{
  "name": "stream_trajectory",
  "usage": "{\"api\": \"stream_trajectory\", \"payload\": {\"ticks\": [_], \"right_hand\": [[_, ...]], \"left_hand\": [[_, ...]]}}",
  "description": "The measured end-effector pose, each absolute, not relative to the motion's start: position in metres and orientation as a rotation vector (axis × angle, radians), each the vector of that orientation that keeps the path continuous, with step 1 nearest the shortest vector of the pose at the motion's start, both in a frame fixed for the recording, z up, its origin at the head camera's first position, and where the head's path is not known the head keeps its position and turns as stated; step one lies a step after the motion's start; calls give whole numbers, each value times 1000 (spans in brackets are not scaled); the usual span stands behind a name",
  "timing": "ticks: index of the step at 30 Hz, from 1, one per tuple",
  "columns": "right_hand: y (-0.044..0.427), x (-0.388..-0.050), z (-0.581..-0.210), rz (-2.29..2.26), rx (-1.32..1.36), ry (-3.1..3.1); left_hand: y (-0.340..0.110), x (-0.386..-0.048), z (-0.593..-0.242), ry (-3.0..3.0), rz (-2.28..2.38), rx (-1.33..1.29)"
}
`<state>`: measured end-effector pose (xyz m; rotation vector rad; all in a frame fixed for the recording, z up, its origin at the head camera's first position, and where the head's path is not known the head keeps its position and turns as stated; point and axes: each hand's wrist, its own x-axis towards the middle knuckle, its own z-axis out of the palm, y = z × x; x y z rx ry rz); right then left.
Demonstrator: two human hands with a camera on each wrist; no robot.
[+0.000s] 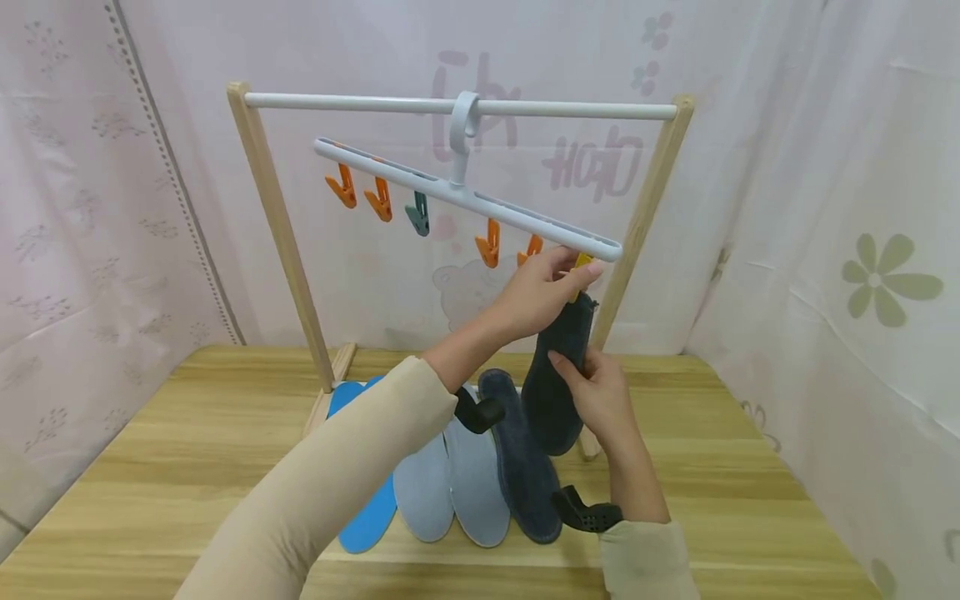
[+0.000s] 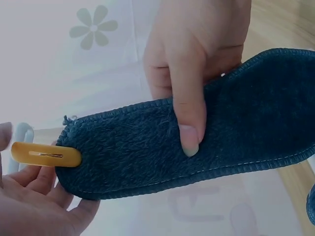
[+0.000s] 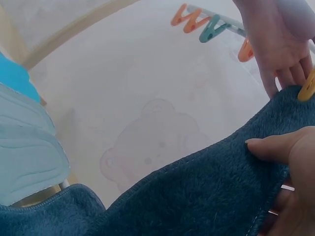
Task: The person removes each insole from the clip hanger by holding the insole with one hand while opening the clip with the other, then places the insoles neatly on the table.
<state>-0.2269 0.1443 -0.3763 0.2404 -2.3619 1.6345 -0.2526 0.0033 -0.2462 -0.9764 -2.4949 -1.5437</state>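
Note:
A dark blue fleecy insole (image 1: pixel 558 375) hangs at a slant, its narrow end in the yellow clip (image 2: pixel 47 154) at the hanger's (image 1: pixel 525 218) right end. My right hand (image 1: pixel 600 396) pinches the insole midway, thumb on the front face and fingers behind. At the clip, my left hand (image 1: pixel 543 292) has its fingers behind the insole's end, partly hidden. In the left wrist view, its thumb tip at the left edge looks apart from the clip. A second dark blue insole (image 1: pixel 521 467) lies on the table below.
Two light grey insoles (image 1: pixel 480 492) and blue insoles (image 1: pixel 367 521) lie in a row on the wooden table (image 1: pixel 712 500). The hanger tilts down rightward from a white rod (image 1: pixel 360 103) between wooden posts (image 1: pixel 277 225). Orange clips (image 1: pixel 379 200) and one green clip (image 1: pixel 418 214) hang along it.

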Motion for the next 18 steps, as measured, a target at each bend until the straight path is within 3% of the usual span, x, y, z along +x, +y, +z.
{"api": "stream_trajectory", "payload": {"ticks": [13, 18], "right_hand": [[157, -228, -377, 1799, 253, -2403], [160, -227, -375, 1827, 250, -2404]], "left_hand": [[-2, -259, -246, -2400, -1735, -1255], [-1, -261, -248, -2400, -1709, -1234]]}}
